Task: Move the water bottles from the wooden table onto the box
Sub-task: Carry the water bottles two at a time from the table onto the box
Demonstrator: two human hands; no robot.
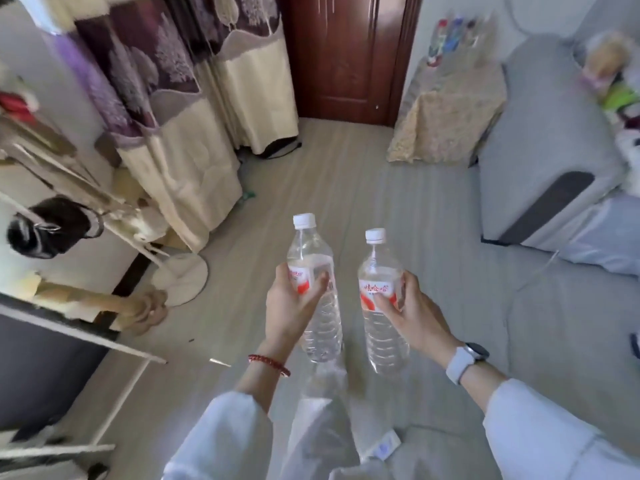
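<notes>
I carry two clear water bottles with white caps and red-and-white labels, both upright above the floor. My left hand (294, 306) grips the left bottle (313, 289) around its label. My right hand (414, 315) grips the right bottle (381, 306) the same way. A red bead bracelet is on my left wrist and a white-strapped watch on my right. At the back right stands a box-like object draped in a patterned beige cloth (450, 109), with several bottles on top. No wooden table is in view.
A grey sofa (547, 161) with toys on it fills the right side. Patterned curtains (180, 98) hang at the left, with a white rack (69, 188), a fan base (180, 275) and a dark bag. A brown door (346, 53) is straight ahead across pale floor.
</notes>
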